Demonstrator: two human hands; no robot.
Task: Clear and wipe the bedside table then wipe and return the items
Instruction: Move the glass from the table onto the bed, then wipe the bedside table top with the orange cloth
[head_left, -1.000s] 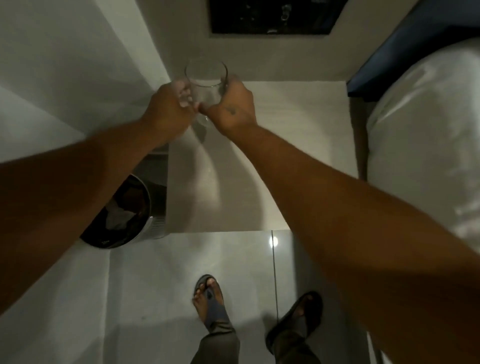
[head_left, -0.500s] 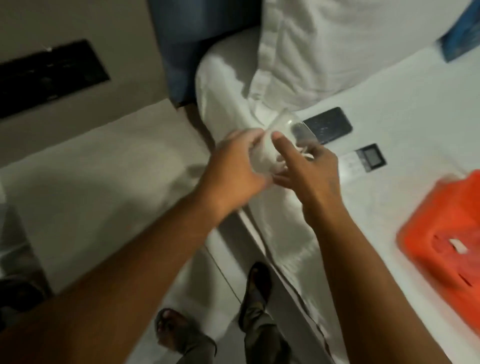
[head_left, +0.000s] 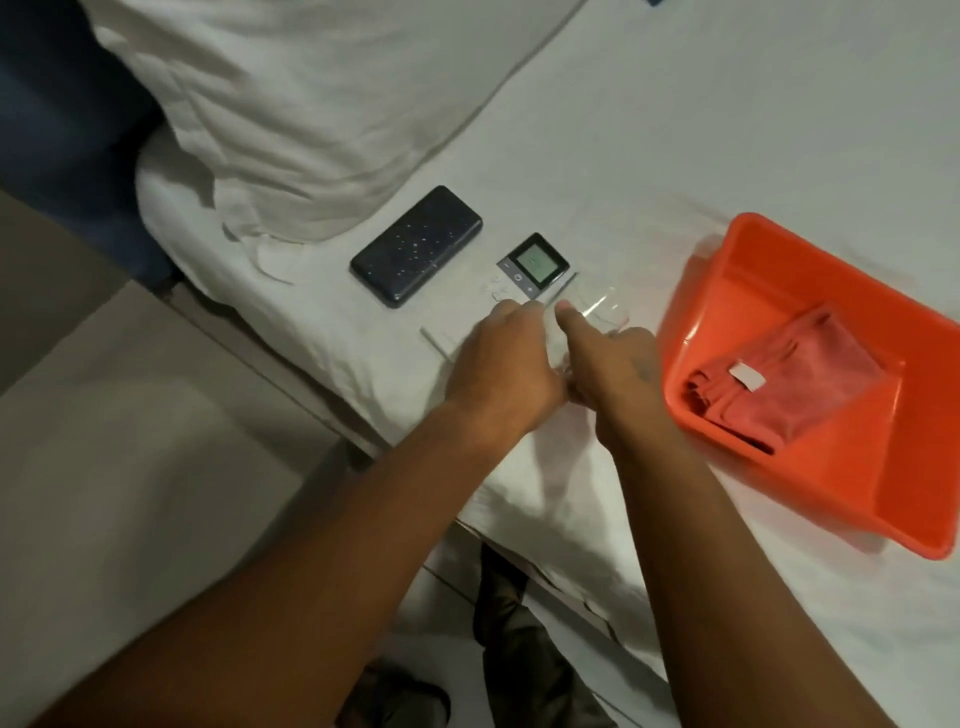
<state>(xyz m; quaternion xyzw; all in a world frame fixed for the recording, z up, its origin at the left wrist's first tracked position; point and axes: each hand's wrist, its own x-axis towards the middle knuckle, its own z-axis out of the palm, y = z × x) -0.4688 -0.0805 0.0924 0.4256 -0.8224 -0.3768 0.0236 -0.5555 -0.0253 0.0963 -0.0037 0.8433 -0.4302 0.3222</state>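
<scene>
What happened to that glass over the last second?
Both hands, left hand and right hand, carried the drinking glass from the bedside table across to the bed, lowering it beside the remote control. Still gripped by both; orange tub unmoved.

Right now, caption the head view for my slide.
Both hands set a clear glass on the bed beside a remote and orange tub.

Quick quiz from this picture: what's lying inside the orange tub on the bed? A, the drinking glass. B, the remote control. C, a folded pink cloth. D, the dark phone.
C: a folded pink cloth lies inside the orange tub, while the other items sit outside it on the bed.
</scene>
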